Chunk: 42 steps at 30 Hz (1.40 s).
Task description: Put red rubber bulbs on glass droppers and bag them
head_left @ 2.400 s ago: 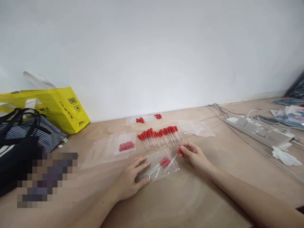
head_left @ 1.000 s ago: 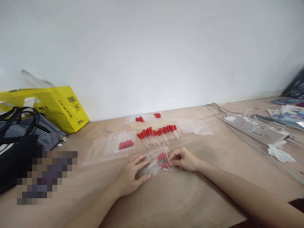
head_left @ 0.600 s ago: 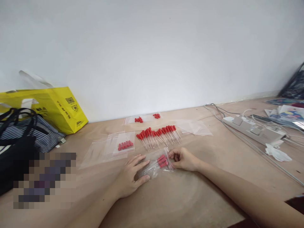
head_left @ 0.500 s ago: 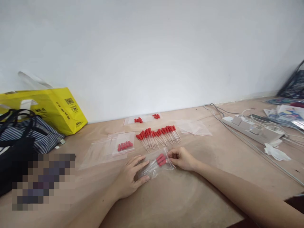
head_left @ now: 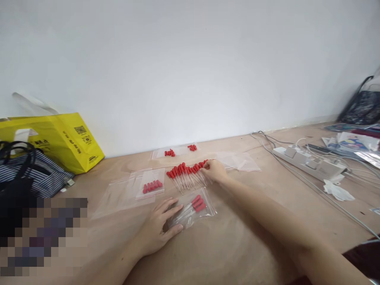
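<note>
My left hand lies on the table with its fingers apart, the tips at the left edge of a clear zip bag. Inside that bag are a few droppers with red rubber bulbs. Farther back, a row of loose droppers with red bulbs and thin clear tubes is fanned out. At the right end of this row, my right hand is closed with fingertips pinching at a red bulb; the fingers partly cover it.
Left of the row lies a zip bag of red-bulbed droppers beside flat clear bags. Near the wall sits a bag with small red pieces. A yellow bag stands left; a power strip with cables lies right.
My right hand has left the zip bag's right edge and moved back to the right end of the dropper row. My left hand stays at the bag.
</note>
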### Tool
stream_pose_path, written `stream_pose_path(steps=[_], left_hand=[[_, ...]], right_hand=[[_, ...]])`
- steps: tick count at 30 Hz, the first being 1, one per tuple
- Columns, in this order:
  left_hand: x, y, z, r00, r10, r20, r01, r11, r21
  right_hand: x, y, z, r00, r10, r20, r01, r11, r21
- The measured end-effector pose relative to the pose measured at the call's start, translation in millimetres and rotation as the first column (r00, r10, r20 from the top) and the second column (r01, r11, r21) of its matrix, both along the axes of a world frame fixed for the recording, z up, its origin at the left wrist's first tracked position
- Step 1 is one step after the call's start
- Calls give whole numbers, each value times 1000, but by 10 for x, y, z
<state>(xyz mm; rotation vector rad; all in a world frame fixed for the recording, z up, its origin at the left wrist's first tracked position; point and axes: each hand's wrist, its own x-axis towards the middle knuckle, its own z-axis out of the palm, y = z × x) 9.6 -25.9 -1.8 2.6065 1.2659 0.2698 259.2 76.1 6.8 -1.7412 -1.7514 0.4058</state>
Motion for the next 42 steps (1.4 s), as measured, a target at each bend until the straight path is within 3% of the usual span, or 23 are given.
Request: stream_pose_path(steps=[4,9,13,17,19,22,25,28,33,42], left_hand=[[-7,-8,4,1000,-5,-12,5,1000,6],[-17,-9,-1,1000,-5,-24,6,999,40],[-12,-9,4,1000,4,-31,-3,1000,28],[-21,-3,-16,999,2,-34,0,999,41],[-33,3,-38,1000,-5,-26,6,998,58],[-43,12,-55,1000,-11,-19,12,998,64],[-33,16,-39,999,0,-32,1,999,41],[-16,15,-13,999,4,-33,-2,999,41],[-3,11,-3,1000,3,-20,-2,999,43],[7,-15,-14,999,20,-26,-19,999,47]], right_hand=[[-273,111,-16,992,-83,91,86,996,-32],[-419,143,-64,985,-105,139,118,989,-88],[-433,142,-35,987,-94,128,106,990,-93],[-264,55,59,996,-46,81,49,998,-42],[-99,-50,56,1000,3,18,-3,1000,15],[159,-264,-72,955,126,-268,-94,987,129],[305,-469,-272,807,142,-573,-103,990,100],[303,-604,-397,657,93,-748,-76,995,57],[176,-705,-394,549,33,-835,-72,997,-8],[330,-875,-353,592,120,-797,-259,965,-47]])
